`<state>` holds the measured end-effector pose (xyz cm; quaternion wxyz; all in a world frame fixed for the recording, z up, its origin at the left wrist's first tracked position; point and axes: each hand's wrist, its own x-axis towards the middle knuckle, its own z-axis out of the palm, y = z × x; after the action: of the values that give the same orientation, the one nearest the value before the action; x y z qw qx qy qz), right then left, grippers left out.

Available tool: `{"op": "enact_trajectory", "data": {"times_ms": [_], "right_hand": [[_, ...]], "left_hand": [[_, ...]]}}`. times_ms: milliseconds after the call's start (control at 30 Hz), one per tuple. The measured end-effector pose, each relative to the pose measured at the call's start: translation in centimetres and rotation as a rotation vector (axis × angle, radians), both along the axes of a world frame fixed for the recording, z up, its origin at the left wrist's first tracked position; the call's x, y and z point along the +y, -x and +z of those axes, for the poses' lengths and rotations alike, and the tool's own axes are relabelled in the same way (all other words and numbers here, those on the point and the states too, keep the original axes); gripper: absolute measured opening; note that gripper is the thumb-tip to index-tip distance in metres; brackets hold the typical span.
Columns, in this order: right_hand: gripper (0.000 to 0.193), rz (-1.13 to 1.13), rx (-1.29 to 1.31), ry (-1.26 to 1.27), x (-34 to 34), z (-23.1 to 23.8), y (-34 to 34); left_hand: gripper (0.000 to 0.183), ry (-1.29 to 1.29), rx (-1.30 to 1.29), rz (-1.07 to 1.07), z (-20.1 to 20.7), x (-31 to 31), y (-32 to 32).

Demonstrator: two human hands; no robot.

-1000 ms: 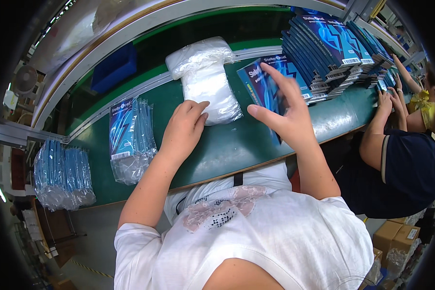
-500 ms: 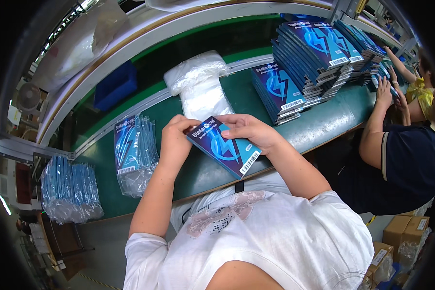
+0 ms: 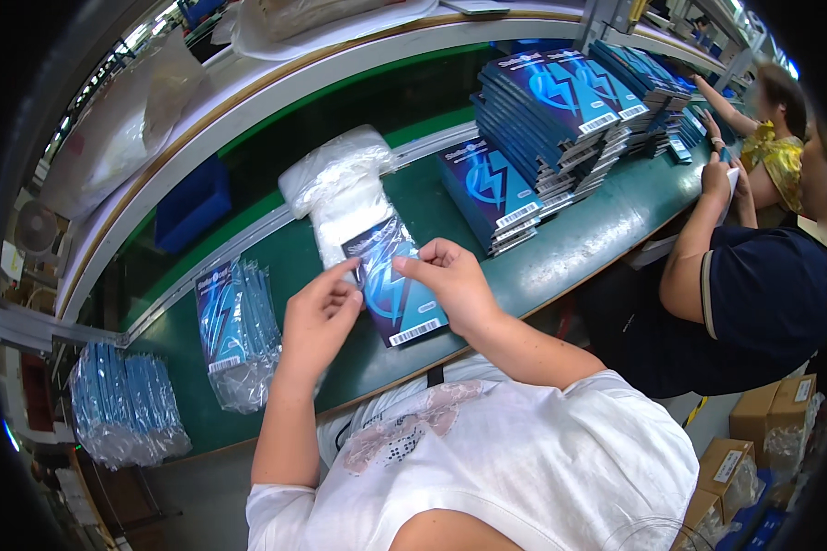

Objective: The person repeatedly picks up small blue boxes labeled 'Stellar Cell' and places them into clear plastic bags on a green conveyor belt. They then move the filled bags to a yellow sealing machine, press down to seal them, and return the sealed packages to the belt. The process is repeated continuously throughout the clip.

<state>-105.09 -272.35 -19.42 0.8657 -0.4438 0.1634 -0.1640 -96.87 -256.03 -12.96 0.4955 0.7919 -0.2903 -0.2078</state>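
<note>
A thin blue printed box (image 3: 397,308) lies over the near end of a stack of clear plastic bags (image 3: 345,197), tilted to the left. Shiny film shows across the box's upper part; how far it wraps round is hard to see. My right hand (image 3: 455,283) grips the right edge, its thumb on the printed face. At the left edge my left hand (image 3: 320,317) is closed, fingertips curled against the box. Left of my hands stands a row of bagged boxes (image 3: 239,317), with another bagged bundle (image 3: 129,399) farther left.
Tall stacks of unbagged blue boxes (image 3: 560,110) rise at the right, beside a lower stack (image 3: 492,193). A blue bin (image 3: 193,202) sits beyond the green table's (image 3: 533,285) rail. Co-workers (image 3: 753,275) handle items at the right. Cardboard cartons (image 3: 767,409) stand below.
The box has moved away from my body, onto the bag stack, and turned more upright. Film now shows over its upper part. My left hand has shifted down along its left edge.
</note>
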Motion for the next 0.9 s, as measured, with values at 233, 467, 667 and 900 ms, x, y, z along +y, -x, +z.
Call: {"op": "enact_trajectory", "data": {"times_ms": [233,467,667,900], "right_hand": [[0.034,0.053,0.054,0.452,0.7,2.7,0.9],[0.058,0.269,-0.196,0.701,-1.2,4.2,1.6],[0.041,-0.293,-0.526,1.042,-1.2,5.7,2.2],[0.018,0.136,-0.887,1.070,2.6,6.0,1.6]], "left_hand": [[0.028,0.518,0.656,0.113,-1.0,-1.2,1.2],[0.031,0.633,0.667,0.142,0.9,-0.5,0.4],[0.046,0.489,0.854,-0.235,1.2,-0.3,3.5],[0.053,0.577,1.378,-0.150,0.6,0.8,2.6]]}}
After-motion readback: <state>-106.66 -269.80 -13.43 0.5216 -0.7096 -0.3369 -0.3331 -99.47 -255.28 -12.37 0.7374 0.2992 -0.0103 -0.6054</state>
